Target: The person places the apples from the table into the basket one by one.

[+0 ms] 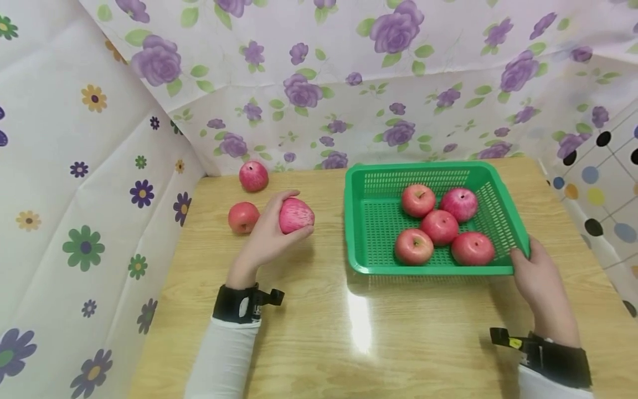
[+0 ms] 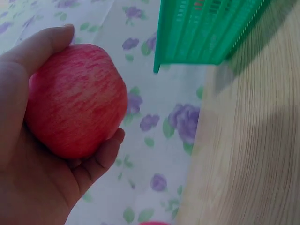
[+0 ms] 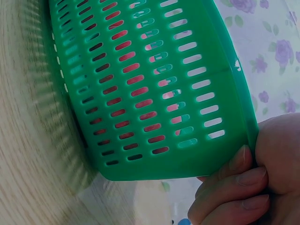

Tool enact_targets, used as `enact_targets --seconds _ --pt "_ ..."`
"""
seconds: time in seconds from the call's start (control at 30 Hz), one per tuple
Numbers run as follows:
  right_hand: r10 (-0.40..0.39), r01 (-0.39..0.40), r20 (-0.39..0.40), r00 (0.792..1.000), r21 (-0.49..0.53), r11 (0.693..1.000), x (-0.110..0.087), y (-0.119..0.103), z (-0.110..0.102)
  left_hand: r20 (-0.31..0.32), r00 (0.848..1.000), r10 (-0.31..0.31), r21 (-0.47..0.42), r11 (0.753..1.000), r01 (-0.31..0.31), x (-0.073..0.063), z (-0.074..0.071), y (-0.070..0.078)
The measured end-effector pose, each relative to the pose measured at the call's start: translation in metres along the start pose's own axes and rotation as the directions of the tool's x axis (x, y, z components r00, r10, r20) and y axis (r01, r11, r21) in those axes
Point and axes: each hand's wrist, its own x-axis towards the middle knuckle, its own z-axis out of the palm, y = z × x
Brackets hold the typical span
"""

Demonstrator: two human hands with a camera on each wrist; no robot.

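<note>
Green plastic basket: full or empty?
Partly filled: five round red apples sit inside the basket; bare mesh floor shows at left in the head view.

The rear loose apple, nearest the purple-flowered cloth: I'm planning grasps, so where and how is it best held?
Probably by its left and right sides, coming from above: the rear apple is round with both flanks free, the purple-flowered cloth rises close behind, and the front apple sits just before it.

wooden table (image 1: 309,349) | purple-rose sheet (image 1: 349,100) behind | daisy-print sheet (image 1: 107,177) left | dotted sheet (image 1: 610,213) right
</note>
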Motion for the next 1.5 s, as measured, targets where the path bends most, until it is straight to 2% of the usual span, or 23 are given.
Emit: enact_targets --seconds 0.33,0.57,0.77,0.93,1.2,1.33,1.5 --pt "0.015 -0.015 -0.001 1.000 0.010 1.000 0.000 0.003 0.001 -0.026 0.999 0.035 -0.021 0.999 -0.036 0.011 0.028 0.022" --pt "0.013 -0.013 0.001 1.000 0.006 1.000 0.000 0.000 0.001 -0.021 0.987 0.159 -0.087 0.983 -0.160 0.020 0.043 0.031" --pt "0.009 -0.009 -0.002 1.000 -0.004 1.000 0.002 0.001 0.000 0.044 0.976 0.214 -0.087 0.974 -0.209 0.031 0.054 0.041" --pt "0.024 -0.024 -0.003 1.000 0.004 1.000 0.003 0.002 0.000 0.137 0.963 0.231 0.001 0.972 -0.234 0.045 0.064 0.052" --pt "0.036 -0.036 -0.010 0.999 0.007 0.999 0.002 0.003 0.000 0.287 0.942 0.173 0.156 0.962 -0.225 0.077 0.085 0.078" --pt "0.026 -0.026 -0.009 1.000 0.007 1.000 0.002 0.002 0.000 0.346 0.927 0.147 0.252 0.937 -0.243 0.090 0.098 0.085" --pt "0.016 -0.016 -0.005 1.000 0.013 1.000 0.001 0.001 0.001 0.367 0.914 0.173 0.365 0.877 -0.313 0.098 0.115 0.091"
